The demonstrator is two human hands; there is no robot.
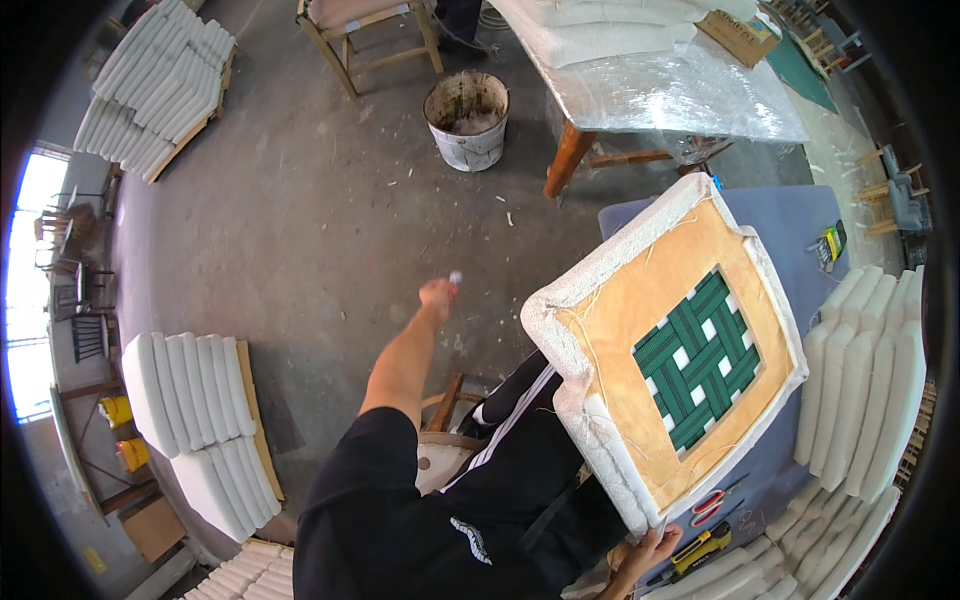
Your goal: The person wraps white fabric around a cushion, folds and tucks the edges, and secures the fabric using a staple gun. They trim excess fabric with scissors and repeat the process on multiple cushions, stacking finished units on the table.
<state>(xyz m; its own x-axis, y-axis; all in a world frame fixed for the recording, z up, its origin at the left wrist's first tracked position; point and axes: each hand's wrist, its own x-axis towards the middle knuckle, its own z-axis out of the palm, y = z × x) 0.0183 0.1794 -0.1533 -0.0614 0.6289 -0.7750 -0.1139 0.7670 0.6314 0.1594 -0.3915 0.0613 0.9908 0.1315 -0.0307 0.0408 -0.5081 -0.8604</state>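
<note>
A square chair seat (585, 360) leans at a tilt beside me, its wooden underside up. Pale woven cloth wraps its rim, and green webbing (697, 358) criss-crosses the central opening. My right hand (655, 548) pinches the cloth edge at the seat's near corner. Out over the floor to the left, my left hand (436, 296) is closed on a small white and red object (455, 280), too small to name. Scissors with red handles (708, 508) and a yellow-and-black tool (703, 548) lie on the grey-blue work surface (780, 225) by the right hand.
Stacked white seat cushions stand at left (195, 400), far left (150, 80) and right (870, 370). A stained white bucket (467, 140) sits on the floor ahead. Beyond it are a wooden chair (365, 40) and a plastic-covered table (680, 95).
</note>
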